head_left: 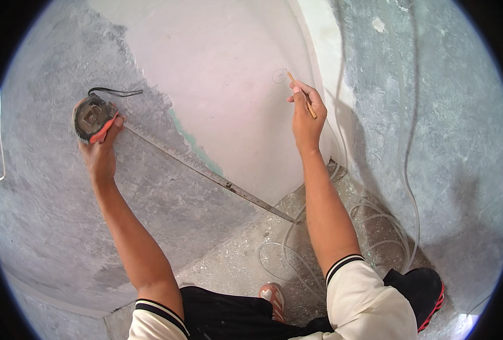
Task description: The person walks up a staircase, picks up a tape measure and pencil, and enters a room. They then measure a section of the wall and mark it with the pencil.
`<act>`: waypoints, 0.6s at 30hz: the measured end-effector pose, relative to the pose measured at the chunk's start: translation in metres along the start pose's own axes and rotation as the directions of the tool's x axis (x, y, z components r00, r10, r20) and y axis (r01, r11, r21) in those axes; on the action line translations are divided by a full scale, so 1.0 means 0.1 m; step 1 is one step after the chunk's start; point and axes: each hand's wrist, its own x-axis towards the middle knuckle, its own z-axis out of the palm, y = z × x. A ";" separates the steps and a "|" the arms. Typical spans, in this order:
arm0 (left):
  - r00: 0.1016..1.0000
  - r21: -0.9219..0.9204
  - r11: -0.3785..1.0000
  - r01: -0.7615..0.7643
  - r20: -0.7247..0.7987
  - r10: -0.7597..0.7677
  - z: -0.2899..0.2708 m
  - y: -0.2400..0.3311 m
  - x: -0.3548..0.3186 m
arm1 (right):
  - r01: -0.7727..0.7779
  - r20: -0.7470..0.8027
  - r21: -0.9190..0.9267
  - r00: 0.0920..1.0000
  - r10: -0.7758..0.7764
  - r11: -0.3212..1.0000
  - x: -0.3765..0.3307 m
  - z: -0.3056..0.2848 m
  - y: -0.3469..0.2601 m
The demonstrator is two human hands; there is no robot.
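My left hand is wrapped round a tape measure with a dark grey and red case, held up before the wall. A black wrist strap sticks out from its top. The metal blade runs out of the case, slanting down to the right, and its end is near the floor. Between the fingers of my right hand is a thin wooden pencil. Its tip is at the edge of a small drawn circle with a short dash inside, on the white part of the wall.
White plaster meets rough grey wall along a ragged edge with a green streak. Clear hoses or cables hang at right and coil on the speckled floor. Below are a pink shoe and a black, red-edged item.
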 end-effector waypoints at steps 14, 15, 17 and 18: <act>1.000 0.005 1.000 -0.019 0.006 0.019 0.00 -0.03 0.01 | -0.004 0.015 -0.032 1.000 0.005 0.999 0.03 0.03 0.00; 1.000 0.002 1.000 -0.021 0.007 0.021 0.00 -0.02 0.01 | -0.024 0.024 -0.051 0.999 0.026 0.998 0.02 0.03 -0.01; 1.000 -0.004 1.000 -0.025 0.008 0.025 0.01 -0.01 0.01 | -0.065 0.042 -0.089 0.997 0.069 0.994 0.00 0.01 -0.02; 1.000 -0.007 1.000 -0.023 0.008 0.023 0.00 -0.02 0.01 | -0.058 0.060 -0.068 0.996 0.062 0.996 -0.03 0.01 -0.02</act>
